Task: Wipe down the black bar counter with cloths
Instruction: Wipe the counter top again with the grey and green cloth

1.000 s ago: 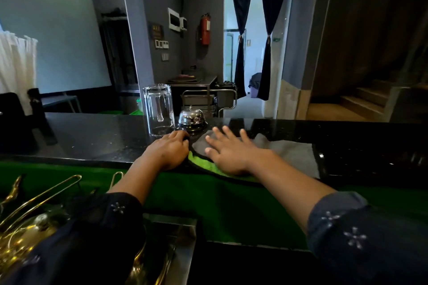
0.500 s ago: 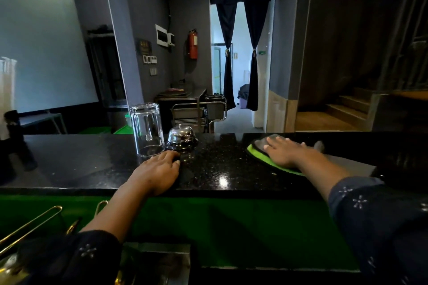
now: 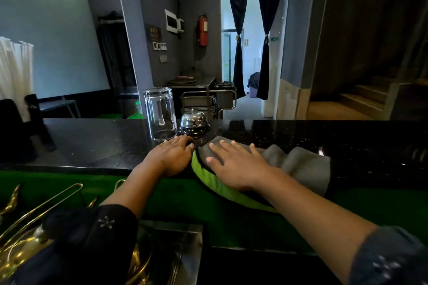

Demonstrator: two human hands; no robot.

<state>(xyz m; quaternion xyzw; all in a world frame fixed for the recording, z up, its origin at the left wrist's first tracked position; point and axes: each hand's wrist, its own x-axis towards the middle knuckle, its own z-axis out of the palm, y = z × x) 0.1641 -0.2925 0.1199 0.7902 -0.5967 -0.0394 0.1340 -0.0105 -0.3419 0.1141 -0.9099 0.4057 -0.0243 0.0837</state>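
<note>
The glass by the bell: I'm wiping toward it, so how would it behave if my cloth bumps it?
The glass stands upside down, tall for its rim, so it may tip rather than slide. The polished counter looks slick, so a low nudge could skate it instead. Being clear glass, it is probably fragile, and the bell sits right beside it.

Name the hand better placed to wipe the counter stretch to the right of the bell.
Right. The right hand already lies flat on the cloth, next to that stretch of counter; the left hand holds no cloth.

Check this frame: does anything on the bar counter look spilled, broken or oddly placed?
Nothing stands out. The glass mug is upside down beside the service bell, seemingly on purpose. The right hand presses the grey-green cloth flat, overhanging the counter edge.
</note>
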